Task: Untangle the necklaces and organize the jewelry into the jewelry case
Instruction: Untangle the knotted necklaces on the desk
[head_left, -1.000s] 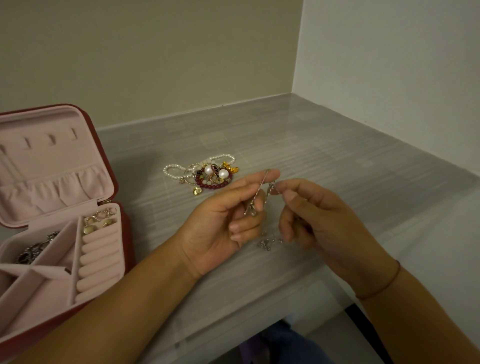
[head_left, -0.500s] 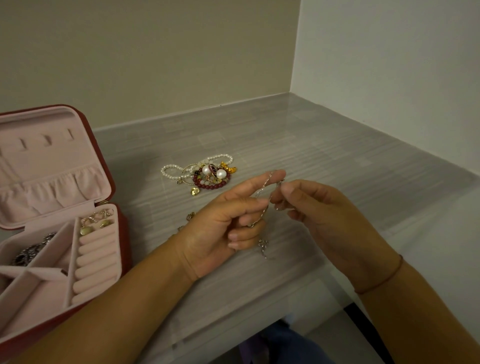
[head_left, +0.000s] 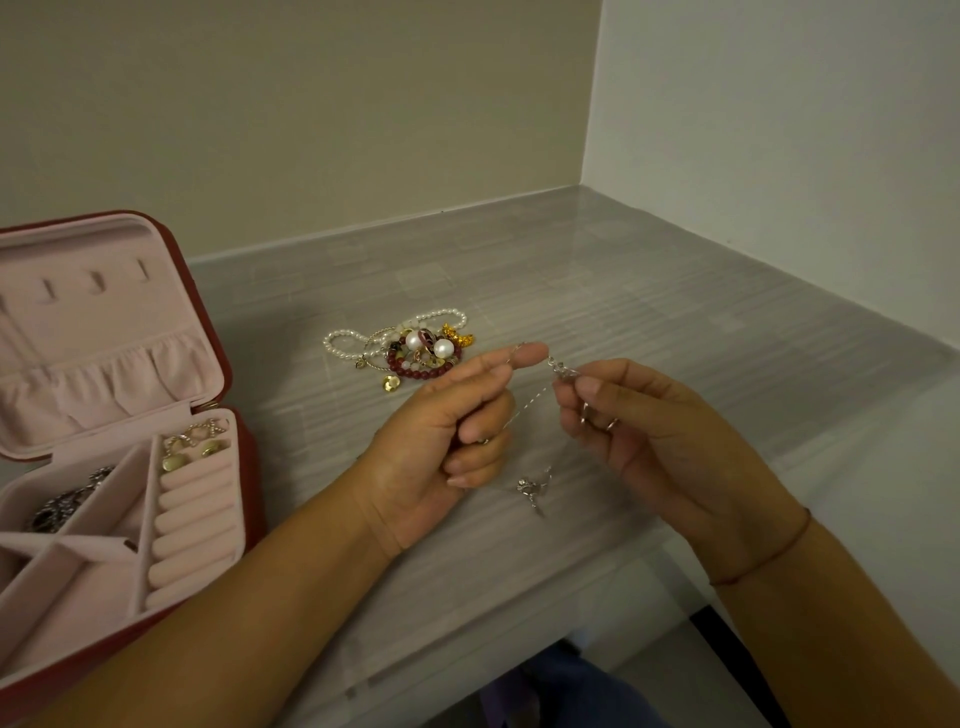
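Note:
A thin silver necklace chain (head_left: 535, 397) is stretched between my two hands above the grey table. My left hand (head_left: 447, 436) pinches one part of it between thumb and forefinger. My right hand (head_left: 649, 431) pinches a small silver knot of chain at its fingertips. The chain's loose end with a silver pendant (head_left: 532, 488) hangs down onto the table between my hands. A tangled heap of jewelry (head_left: 415, 351) with pearl strands, dark red beads and gold pieces lies just beyond my hands. The open red jewelry case (head_left: 244, 467) with pink lining stands at the left.
The case's ring rolls (head_left: 192, 525) hold gold earrings at their far end, and a dark silver piece (head_left: 67, 501) lies in a left compartment. Walls (head_left: 779, 130) close the table at the back and right. The table's front edge (head_left: 467, 670) runs below my wrists.
My hands have drawn slightly apart, pulling the chain straighter between them. The hanging pendant end has shifted on the table below.

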